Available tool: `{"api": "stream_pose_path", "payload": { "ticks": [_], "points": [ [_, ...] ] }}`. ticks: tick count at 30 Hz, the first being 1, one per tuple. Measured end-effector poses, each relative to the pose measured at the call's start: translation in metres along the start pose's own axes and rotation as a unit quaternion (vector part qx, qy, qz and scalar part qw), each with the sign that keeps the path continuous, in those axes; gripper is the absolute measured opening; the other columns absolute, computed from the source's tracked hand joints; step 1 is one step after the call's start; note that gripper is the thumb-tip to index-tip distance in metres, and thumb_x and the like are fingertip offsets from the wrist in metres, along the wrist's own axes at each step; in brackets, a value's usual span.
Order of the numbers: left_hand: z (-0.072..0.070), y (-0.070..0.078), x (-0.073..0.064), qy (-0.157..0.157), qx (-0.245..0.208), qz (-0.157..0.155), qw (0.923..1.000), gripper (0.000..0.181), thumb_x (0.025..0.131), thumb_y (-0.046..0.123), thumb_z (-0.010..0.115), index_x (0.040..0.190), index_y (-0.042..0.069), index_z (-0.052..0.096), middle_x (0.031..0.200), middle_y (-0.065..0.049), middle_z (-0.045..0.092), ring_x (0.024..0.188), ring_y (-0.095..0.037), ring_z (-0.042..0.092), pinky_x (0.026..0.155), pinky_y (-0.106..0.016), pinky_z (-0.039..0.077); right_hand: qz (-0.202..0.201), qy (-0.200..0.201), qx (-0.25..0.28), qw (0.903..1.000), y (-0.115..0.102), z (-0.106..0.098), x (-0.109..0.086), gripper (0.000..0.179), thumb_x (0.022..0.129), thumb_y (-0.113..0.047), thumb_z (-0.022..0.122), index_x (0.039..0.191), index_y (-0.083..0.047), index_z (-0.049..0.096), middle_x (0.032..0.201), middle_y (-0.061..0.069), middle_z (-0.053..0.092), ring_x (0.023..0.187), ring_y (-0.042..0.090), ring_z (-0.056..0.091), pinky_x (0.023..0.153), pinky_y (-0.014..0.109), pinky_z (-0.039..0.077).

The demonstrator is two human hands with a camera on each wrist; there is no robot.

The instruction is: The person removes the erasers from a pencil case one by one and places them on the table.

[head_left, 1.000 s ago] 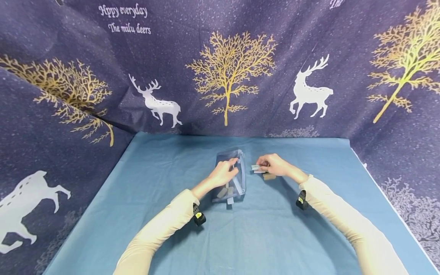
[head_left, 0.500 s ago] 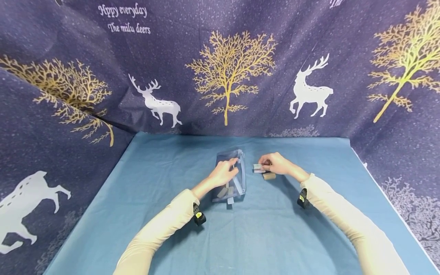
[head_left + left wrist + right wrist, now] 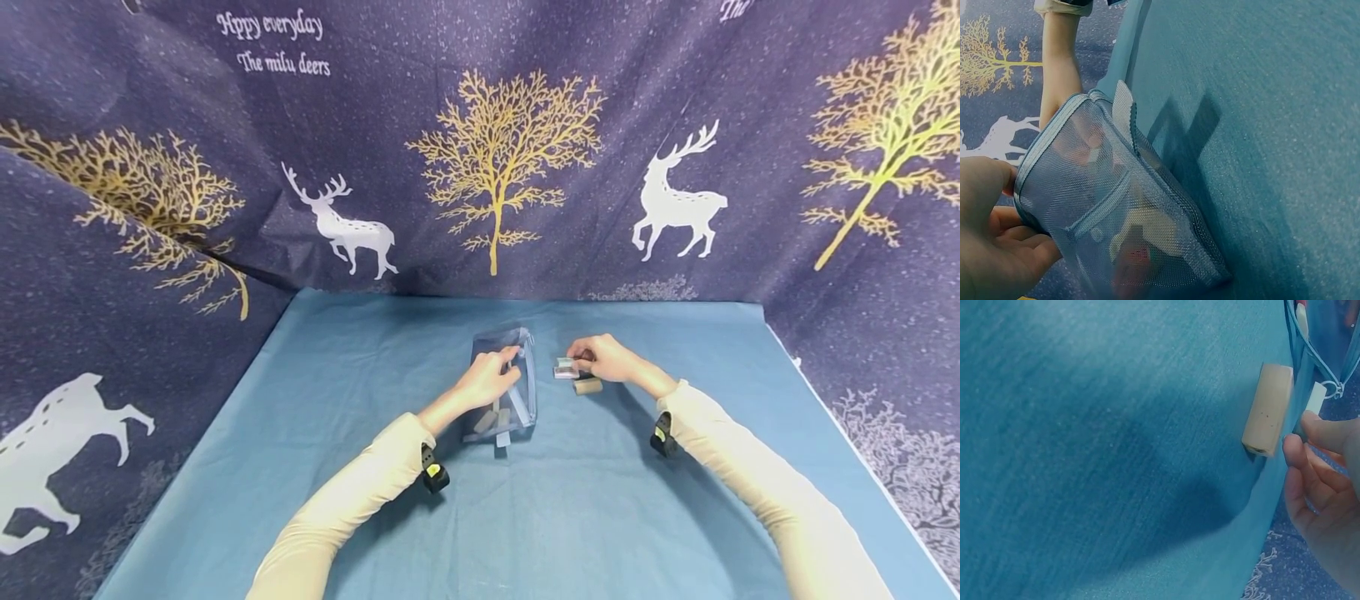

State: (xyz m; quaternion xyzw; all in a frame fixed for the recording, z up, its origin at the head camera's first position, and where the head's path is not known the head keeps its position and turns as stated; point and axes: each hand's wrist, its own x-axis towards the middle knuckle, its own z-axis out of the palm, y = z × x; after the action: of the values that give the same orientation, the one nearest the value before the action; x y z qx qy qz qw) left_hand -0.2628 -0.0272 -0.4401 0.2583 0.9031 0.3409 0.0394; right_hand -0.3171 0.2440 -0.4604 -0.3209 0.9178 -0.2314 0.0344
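A blue see-through mesh pouch point(image 3: 531, 379) with a zipper lies on the cloth near the middle. My left hand point(image 3: 487, 380) pinches its rim between thumb and fingers, as the left wrist view shows at the pouch point(image 3: 1054, 181). Several small things show through the mesh, too blurred to name surely. To the right, my right hand point(image 3: 604, 358) pinches a small pale block point(image 3: 1316, 399) between thumb and fingertip. Below that hand lies a tan cylinder-like block point(image 3: 1267, 411). A white-and-dark piece point(image 3: 566, 372) sits by the fingertips; whether it is separate from the pale block I cannot tell.
A blue cloth point(image 3: 480, 517) covers the table. Behind it hangs a dark blue curtain point(image 3: 420, 100) printed with deer and trees. A pale tab point(image 3: 502, 438) sticks out at the pouch's near end.
My right hand has shifted slightly to the right with the pale block, which now sits above the white-and-dark piece. My left hand and the pouch have stayed in place.
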Motion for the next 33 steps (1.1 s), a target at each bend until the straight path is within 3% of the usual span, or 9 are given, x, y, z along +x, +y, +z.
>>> {"api": "stream_pose_path", "payload": {
  "ticks": [8, 15, 20, 26, 33],
  "points": [
    [0.0010, -0.0026, 0.0001, -0.003, -0.006, 0.001, 1.0000, 0.047, 0.092, 0.016, 0.044, 0.136, 0.000, 0.041, 0.139, -0.017, 0.042, 0.031, -0.004, 0.019, 0.033, -0.018, 0.024, -0.005, 0.005, -0.007, 0.9999, -0.0032, -0.0025, 0.0000, 0.013, 0.086, -0.009, 0.061, 0.098, -0.007, 0.066, 0.082, 0.003, 0.068, 0.073, 0.013, 0.063, 0.065, 0.028, 0.051],
    [0.0018, -0.0031, 0.0017, -0.009, 0.001, 0.001, 1.0000, 0.047, 0.093, 0.018, 0.044, 0.136, 0.000, 0.040, 0.140, -0.018, 0.041, 0.030, -0.005, 0.021, 0.037, -0.020, 0.030, 0.017, 0.004, -0.023, 0.9996, -0.0027, -0.0031, 0.0026, 0.012, 0.086, -0.011, 0.062, 0.096, -0.008, 0.066, 0.084, 0.004, 0.069, 0.075, 0.013, 0.064, 0.065, 0.028, 0.052],
    [0.0011, -0.0024, 0.0018, -0.011, -0.002, 0.006, 0.9999, 0.048, 0.092, 0.018, 0.042, 0.137, 0.000, 0.039, 0.140, -0.017, 0.041, 0.030, -0.005, 0.021, 0.033, -0.019, 0.027, 0.044, 0.003, -0.043, 0.9981, -0.0033, -0.0020, 0.0045, 0.013, 0.084, -0.013, 0.064, 0.096, -0.008, 0.066, 0.085, 0.005, 0.068, 0.076, 0.016, 0.065, 0.068, 0.032, 0.052],
    [-0.0005, -0.0021, 0.0032, -0.006, -0.003, 0.007, 1.0000, 0.049, 0.092, 0.020, 0.039, 0.137, 0.000, 0.039, 0.141, -0.016, 0.040, 0.029, -0.005, 0.022, 0.033, -0.019, 0.027, 0.071, 0.018, -0.073, 0.9947, -0.0016, -0.0030, 0.0067, 0.013, 0.083, -0.016, 0.066, 0.093, -0.008, 0.067, 0.078, 0.002, 0.066, 0.066, 0.011, 0.060, 0.062, 0.032, 0.049],
    [-0.0008, -0.0029, 0.0014, -0.009, 0.007, 0.007, 0.9999, 0.049, 0.092, 0.021, 0.041, 0.136, -0.001, 0.040, 0.140, -0.018, 0.041, 0.029, -0.004, 0.023, 0.037, -0.020, 0.032, 0.085, -0.001, -0.082, 0.9930, -0.0007, -0.0017, 0.0069, 0.013, 0.083, -0.016, 0.066, 0.092, -0.008, 0.067, 0.071, -0.001, 0.062, 0.056, 0.008, 0.050, 0.056, 0.027, 0.041]
  ]
}}
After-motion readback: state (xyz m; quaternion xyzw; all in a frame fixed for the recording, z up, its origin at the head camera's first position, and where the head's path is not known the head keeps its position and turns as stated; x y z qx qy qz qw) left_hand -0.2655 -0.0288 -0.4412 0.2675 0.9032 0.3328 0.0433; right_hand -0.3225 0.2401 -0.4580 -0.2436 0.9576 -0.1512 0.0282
